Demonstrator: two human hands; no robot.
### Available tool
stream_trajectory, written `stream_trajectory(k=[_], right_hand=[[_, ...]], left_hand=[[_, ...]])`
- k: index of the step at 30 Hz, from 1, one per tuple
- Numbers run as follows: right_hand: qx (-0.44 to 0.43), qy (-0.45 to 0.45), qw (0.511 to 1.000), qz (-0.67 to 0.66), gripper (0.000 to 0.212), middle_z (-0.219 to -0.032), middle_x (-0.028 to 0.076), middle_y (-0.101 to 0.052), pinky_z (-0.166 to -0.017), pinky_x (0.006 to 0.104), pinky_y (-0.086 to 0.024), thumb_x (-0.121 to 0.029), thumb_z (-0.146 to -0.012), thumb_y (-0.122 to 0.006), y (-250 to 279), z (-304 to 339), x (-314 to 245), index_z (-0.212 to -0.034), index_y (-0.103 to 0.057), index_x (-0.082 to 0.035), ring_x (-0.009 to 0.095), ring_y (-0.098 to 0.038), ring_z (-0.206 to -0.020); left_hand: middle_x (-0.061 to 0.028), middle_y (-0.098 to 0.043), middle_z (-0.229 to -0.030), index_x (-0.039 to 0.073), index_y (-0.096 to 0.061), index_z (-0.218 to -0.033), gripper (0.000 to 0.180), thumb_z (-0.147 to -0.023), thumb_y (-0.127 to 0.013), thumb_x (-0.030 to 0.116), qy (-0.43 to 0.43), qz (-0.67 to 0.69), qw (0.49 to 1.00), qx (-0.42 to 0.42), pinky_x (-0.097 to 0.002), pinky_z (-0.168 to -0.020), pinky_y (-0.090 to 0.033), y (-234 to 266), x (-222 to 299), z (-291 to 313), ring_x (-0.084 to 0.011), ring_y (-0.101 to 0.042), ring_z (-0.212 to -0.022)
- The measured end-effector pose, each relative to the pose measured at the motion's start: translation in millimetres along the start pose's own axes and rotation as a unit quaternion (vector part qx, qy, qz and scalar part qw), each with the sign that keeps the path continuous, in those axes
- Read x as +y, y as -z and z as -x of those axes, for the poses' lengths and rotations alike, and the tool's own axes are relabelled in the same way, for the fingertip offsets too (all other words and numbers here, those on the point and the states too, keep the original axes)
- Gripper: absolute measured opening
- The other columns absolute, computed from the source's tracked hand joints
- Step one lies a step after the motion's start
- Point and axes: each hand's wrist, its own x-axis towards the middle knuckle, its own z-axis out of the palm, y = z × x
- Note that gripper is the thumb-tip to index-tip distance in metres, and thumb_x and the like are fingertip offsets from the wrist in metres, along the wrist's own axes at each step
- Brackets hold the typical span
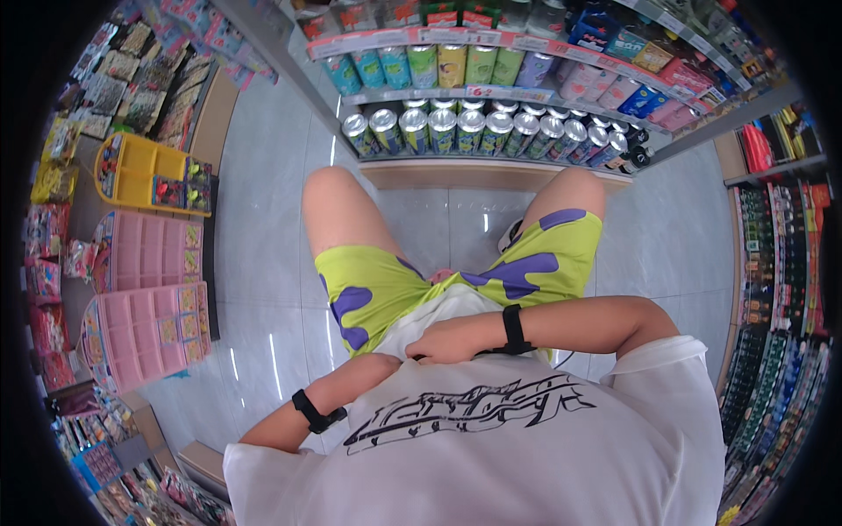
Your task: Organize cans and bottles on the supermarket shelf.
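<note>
Both of my hands meet at my waist, against the white T-shirt [517, 456] with a black line print. My right hand [452, 339] is closed, its fingers curled inward at the shirt front; what they hold, if anything, is hidden. Just left of it, my left hand [379, 366] comes in from the lower left, and its fingers are out of sight behind the shirt and the other hand. Each wrist wears a black strap, the right strap [514, 330] and the left strap [314, 412]. Below the hands are green shorts [373, 294] with purple patches, the knees spread apart.
Ahead stands a shelf unit [491, 175] with rows of drink cans [469, 131] and packets above. To the left are pink divided trays [145, 337], a yellow tray [158, 171] and packaged goods. Stocked shelves [776, 263] line the right. Grey tiles [263, 263] cover the floor.
</note>
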Motion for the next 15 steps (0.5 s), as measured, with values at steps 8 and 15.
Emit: stream_trajectory(k=[8, 15], right_hand=[[0.121, -0.007, 0.990, 0.078, 0.041, -0.096, 0.016, -0.069, -0.078, 0.0427, -0.050, -0.038, -0.094, -0.060, 40, 42, 40, -0.120, -0.059, -0.006, 0.031, -0.066, -0.092], [0.630, -0.118, 0.763, 0.086, 0.037, -0.107, 0.017, -0.064, -0.087, 0.0411, -0.051, -0.023, -0.085, -0.068, 240, 180, 137, -0.115, -0.061, -0.002, 0.033, -0.064, -0.100]], left_hand=[[-0.0128, -0.051, -0.067, 0.000, -0.058, -0.073, 0.026, -0.090, -0.069, 0.017, -0.015, 0.025, 0.995, 0.100, -0.0367, -0.059, -0.041, 67, -20, -6, -0.0295, -0.052, -0.063], [-0.0039, -0.051, -0.066, 0.001, -0.056, -0.071, 0.033, -0.096, -0.062, 0.021, -0.169, -0.072, 0.963, 0.196, -0.0291, -0.061, -0.038, 227, 8, -81, -0.0121, -0.049, -0.065]])
